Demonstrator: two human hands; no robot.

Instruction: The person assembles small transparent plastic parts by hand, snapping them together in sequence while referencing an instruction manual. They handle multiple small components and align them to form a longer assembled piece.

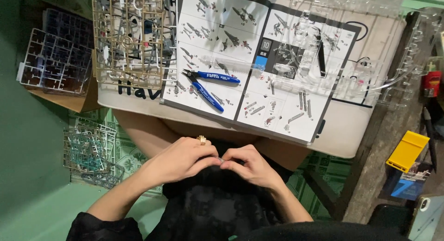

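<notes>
Both hands, left hand (185,158) and right hand (247,166), pinch 1 tiny grey part (222,161) between fingertips above the lap. Judged light, rigid, easily dropped; grip its edges. Blue nippers (210,84) lie on the instruction sheet (277,107).

- Light falls from above and is brightest on the white instruction sheet (259,61), which looks nearly washed out.
- The clear plastic frames (365,74) on the right catch small glints.
- The lap and the dark clothing (217,208) below the hands are dim, with little detail.
- Left green wall sits in shade.
- Focus is sharp on the blue-handled cutters (210,86); frame edges bend slightly.
</notes>
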